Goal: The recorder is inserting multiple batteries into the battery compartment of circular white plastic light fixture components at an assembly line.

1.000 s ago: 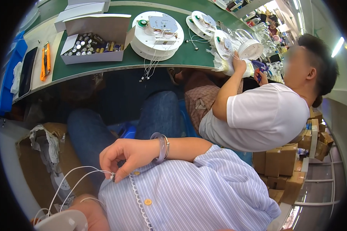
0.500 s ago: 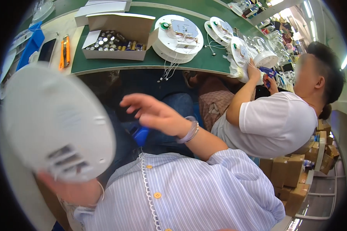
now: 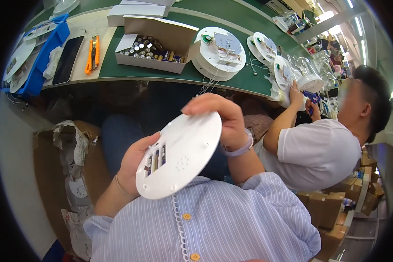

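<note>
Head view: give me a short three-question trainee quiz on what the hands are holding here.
1. True or false: both hands hold the round white plastic disc.
2. What fills the open cardboard box on the green bench? A) batteries B) screws
3. Which hand's grip sits by the disc's slotted openings?

Key: 1 true: left hand and right hand grip opposite edges. 2 A. 3 the left.

The green bench [image 3: 161, 74] carries a battery box [image 3: 155, 46], white discs [image 3: 218, 52], an orange knife [image 3: 91, 54] and a phone [image 3: 68, 60].
</note>
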A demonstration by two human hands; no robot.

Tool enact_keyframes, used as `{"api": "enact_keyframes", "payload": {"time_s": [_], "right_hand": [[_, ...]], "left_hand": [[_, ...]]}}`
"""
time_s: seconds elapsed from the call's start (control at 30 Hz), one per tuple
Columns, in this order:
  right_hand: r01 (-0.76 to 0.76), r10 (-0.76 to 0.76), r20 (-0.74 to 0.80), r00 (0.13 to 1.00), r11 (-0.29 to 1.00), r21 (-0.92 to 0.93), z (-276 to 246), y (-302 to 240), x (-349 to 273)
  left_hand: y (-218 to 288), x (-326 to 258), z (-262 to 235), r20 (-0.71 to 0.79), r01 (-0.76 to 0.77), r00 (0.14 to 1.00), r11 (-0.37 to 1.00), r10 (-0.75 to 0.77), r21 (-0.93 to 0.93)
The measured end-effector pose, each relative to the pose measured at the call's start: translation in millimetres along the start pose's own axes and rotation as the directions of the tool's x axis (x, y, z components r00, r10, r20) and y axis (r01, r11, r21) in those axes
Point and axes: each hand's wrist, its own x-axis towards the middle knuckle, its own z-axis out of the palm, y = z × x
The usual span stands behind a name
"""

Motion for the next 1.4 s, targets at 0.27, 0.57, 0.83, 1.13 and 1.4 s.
{"api": "enact_keyframes", "payload": {"time_s": [0.27, 0.57, 0.83, 1.13, 1.4], "right_hand": [[-0.359, 0.257, -0.425, 0.868, 0.916, -0.179, -15.6, -30.0, 10.2], [0.064, 0.431, -0.595, 0.678, 0.772, 0.632, -78.1, 1.2, 44.9], [-0.025, 0.434, -0.636, 0.638, 0.837, 0.546, -82.3, 16.8, 27.8], [0.181, 0.231, -0.724, 0.65, 0.878, 0.443, -101.6, 2.4, 12.6], [-0.262, 0.254, -0.608, 0.752, 0.962, 0.078, -139.8, -4.9, 63.8]], "left_hand": [[41.2, 9.2, -38.3, 0.181, -0.09, 0.982, 0.963, 0.044, 0.255], [74.6, -14.4, -83.7, -0.01, -0.6, 0.685, 0.572, 0.728, 0.56], [70.6, -0.9, -161.1, -0.197, -0.356, 0.785, 0.687, 0.588, 0.633], [72.8, -2.9, -159.6, -0.158, -0.315, 0.831, 0.686, 0.533, 0.655], [76.6, -0.7, -156.6, -0.177, -0.341, 0.825, 0.723, 0.537, 0.601]]}}
